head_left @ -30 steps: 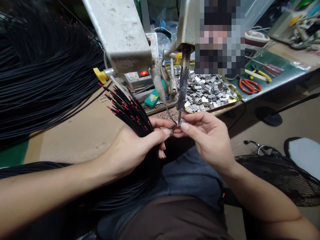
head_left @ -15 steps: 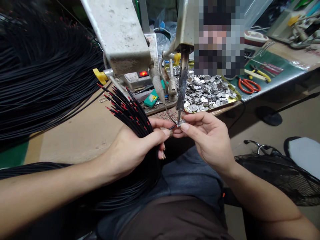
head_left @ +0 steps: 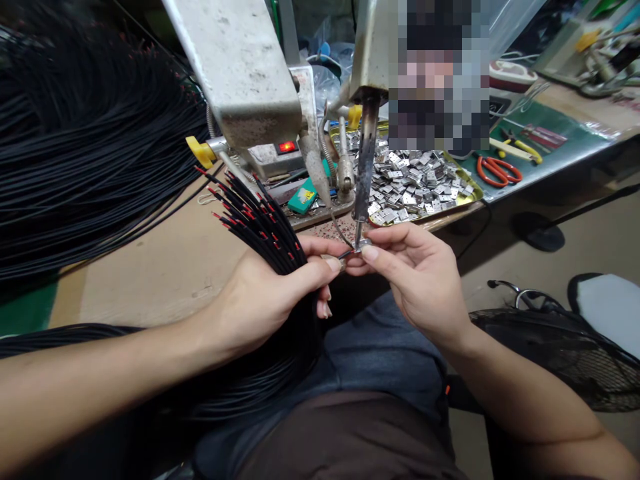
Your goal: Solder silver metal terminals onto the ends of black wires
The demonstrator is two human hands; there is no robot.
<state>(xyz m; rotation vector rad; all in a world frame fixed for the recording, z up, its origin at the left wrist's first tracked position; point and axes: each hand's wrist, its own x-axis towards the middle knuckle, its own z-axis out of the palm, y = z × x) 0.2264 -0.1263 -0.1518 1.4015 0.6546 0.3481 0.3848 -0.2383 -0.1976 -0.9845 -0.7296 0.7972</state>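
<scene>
My left hand (head_left: 285, 287) is closed round a bundle of black cables (head_left: 265, 227) with red wire ends. Between its thumb and forefinger one cable (head_left: 345, 255) is pinched, its end reaching the small metal connector (head_left: 362, 245). My right hand (head_left: 417, 280) pinches that connector between thumb and fingers. Straight down onto the connector comes the tip of a soldering iron (head_left: 365, 167), fixed in a machine head. A thin solder wire (head_left: 340, 230) runs from a conical feed nozzle (head_left: 314, 167) to the same spot. The exact joint is too small to make out.
Behind my hands lies a yellow tray (head_left: 470, 190) heaped with metal connectors (head_left: 410, 187). Orange-handled cutters (head_left: 499, 171) and a screwdriver (head_left: 545, 136) are at the right. A large pile of black cables (head_left: 90, 147) covers the left. A fan (head_left: 560, 353) stands low right; a person sits opposite.
Both hands hold nearly the same place. The connector under the iron tip has shifted very slightly; nothing has been let go.
</scene>
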